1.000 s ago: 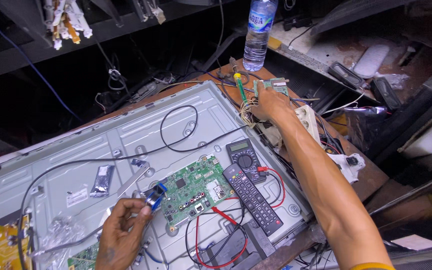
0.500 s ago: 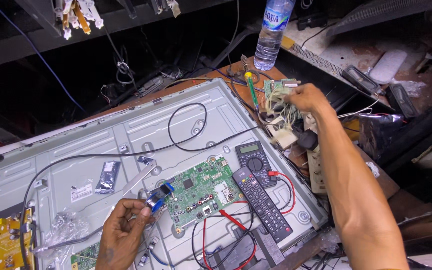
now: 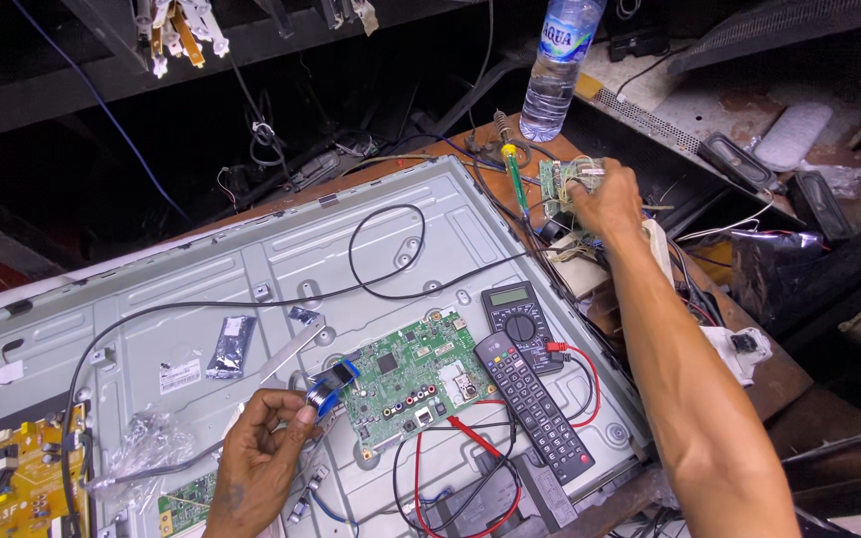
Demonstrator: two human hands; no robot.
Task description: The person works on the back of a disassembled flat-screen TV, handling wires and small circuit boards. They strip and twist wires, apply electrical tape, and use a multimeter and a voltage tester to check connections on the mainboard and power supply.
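Observation:
My left hand [image 3: 263, 458] grips a small blue spool [image 3: 329, 387] at the left edge of a green circuit board [image 3: 409, 379], which lies on the grey metal back of a flat-screen panel [image 3: 251, 279]. My right hand [image 3: 605, 199] reaches far out over the panel's far right corner and closes its fingers on a small green circuit board [image 3: 562, 179] with wires. A green-handled tool [image 3: 516, 184] lies just left of that hand.
A black remote [image 3: 532, 406] and a multimeter [image 3: 520, 324] with red leads lie right of the board. A plastic water bottle [image 3: 558, 70] stands at the back. A yellow board [image 3: 7, 483] sits at the panel's left. Black cables loop across the panel; clutter fills the right.
My right hand has reached farther out and right to the small board near the bottle. My left hand has stayed on the blue spool.

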